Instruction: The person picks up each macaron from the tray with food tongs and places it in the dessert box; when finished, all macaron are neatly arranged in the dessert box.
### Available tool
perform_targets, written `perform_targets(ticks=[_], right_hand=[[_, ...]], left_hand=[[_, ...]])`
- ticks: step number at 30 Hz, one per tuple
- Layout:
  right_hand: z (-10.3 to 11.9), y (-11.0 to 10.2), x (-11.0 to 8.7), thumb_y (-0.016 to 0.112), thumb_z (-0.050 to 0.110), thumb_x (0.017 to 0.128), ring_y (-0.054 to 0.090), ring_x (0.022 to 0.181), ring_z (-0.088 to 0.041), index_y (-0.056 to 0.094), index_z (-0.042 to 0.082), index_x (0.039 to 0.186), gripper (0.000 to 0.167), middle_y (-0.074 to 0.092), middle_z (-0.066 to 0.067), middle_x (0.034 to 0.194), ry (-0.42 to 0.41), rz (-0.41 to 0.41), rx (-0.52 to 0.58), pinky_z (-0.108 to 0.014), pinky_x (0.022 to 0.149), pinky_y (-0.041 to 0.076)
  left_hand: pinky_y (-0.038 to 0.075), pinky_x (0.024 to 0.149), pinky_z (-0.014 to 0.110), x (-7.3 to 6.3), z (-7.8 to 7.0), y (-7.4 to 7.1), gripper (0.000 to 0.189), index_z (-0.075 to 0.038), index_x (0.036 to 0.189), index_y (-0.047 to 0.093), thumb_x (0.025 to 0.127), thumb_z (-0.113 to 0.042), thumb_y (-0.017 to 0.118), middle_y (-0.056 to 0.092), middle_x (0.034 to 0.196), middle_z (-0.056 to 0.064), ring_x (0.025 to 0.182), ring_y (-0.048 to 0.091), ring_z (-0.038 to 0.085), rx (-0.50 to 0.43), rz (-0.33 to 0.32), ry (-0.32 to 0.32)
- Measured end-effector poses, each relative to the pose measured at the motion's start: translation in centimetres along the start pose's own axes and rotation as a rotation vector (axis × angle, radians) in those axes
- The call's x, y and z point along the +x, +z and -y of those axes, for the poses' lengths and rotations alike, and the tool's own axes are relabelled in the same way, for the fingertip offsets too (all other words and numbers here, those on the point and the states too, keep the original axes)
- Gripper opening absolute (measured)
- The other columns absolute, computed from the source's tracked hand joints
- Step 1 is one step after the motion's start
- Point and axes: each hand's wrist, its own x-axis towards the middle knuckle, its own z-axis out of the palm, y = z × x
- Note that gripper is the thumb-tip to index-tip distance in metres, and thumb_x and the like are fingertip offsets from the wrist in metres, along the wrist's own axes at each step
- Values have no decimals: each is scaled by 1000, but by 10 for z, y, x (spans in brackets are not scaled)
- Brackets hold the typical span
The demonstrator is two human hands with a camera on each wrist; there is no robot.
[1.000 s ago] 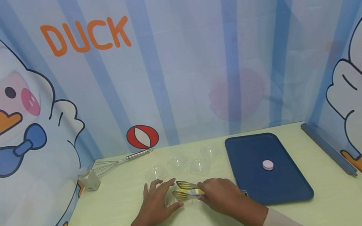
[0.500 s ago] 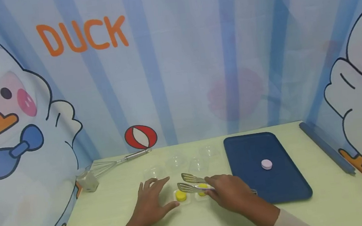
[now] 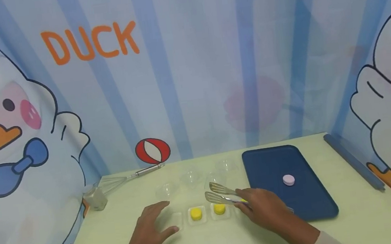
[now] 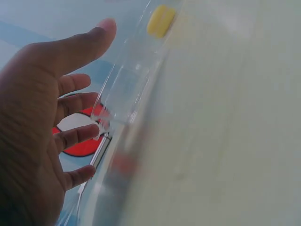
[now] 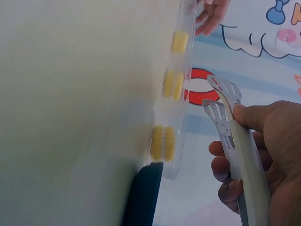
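1. Tongs (image 5: pixel 244 160), tips apart, gripped by right hand (image 3: pixel 265 209).
2. Left hand (image 3: pixel 145 230): thumb and fingers wide, near clear base (image 3: pixel 179 220).
3. Yellow macarons (image 3: pixel 196 214): 3, in clear bases (image 3: pixel 197 222).
4. Pink macaron (image 3: pixel 288 180): on navy tray (image 3: pixel 273 162).

at lower centre of the head view, my right fingers (image 3: pixel 248 193) mostly hide one yellow disc (image 3: pixel 244 201). in the right wrist view, the bottom edge cuts my tongs (image 5: pixel 249 174) and blue tray (image 5: pixel 145 195), the top edge my left fingers (image 5: pixel 217 20). in the left wrist view, the bench (image 4: pixel 216 122) is blurred.
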Motion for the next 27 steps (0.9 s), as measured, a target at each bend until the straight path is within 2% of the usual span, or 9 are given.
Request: perform_targets(ticks=[4, 8, 13, 20, 27], right_hand=[[-12, -3, -8, 80, 33, 100, 79, 113, -31, 77, 13, 136, 41, 82, -8, 126, 58, 5, 18, -51, 92, 66], [-24, -7, -15, 79, 34, 101, 79, 114, -33, 76, 12, 136, 41, 82, -10, 127, 82, 1, 28, -53, 90, 65], [-41, -13, -24, 78, 32, 102, 80, 110, -34, 75, 11, 136, 40, 82, -13, 125, 88, -14, 24, -54, 83, 65], [-62, -18, -33, 76, 34, 103, 79, 111, -37, 73, 9, 140, 45, 81, -15, 127, 156, -12, -8, -58, 83, 64], [-72, -25, -41, 77, 33, 103, 80, 102, -40, 74, 9, 139, 44, 81, -17, 122, 182, -40, -9, -58, 75, 62]], left_hand=[[49, 116, 67, -7, 5, -2, 79, -14, 149, 65, 83, -47, 94, 67, 152, 7, 141, 60, 38, -70, 34, -43], [46, 119, 67, -11, 11, -3, 80, -16, 151, 63, 84, -47, 94, 63, 157, 8, 146, 56, 40, -106, 52, -66], [43, 122, 69, -13, 17, -2, 82, -14, 153, 61, 84, -45, 94, 61, 158, 9, 150, 54, 41, -155, 67, -48], [40, 122, 71, -13, 21, 0, 83, -13, 154, 60, 84, -42, 95, 60, 160, 10, 151, 53, 43, -202, 92, -38], [38, 125, 69, -13, 19, -3, 81, -17, 156, 59, 86, -42, 93, 58, 162, 8, 152, 50, 40, -226, 144, -109]])
